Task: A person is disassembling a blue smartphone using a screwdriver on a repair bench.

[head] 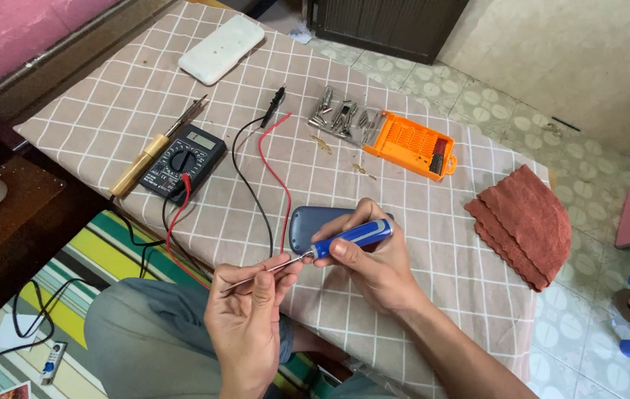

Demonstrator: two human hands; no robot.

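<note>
You gripped the blue-handled screwdriver [350, 236] in your right hand [374, 266] above the counter [418, 222]; left hand [252, 310] fingers pinched its shaft. Seating the bit probably needed steady alignment.

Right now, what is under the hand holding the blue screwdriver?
A blue-grey phone-like device lies on the checked cloth beneath the right hand and screwdriver. Only its left end shows; the hand covers the rest.
</note>
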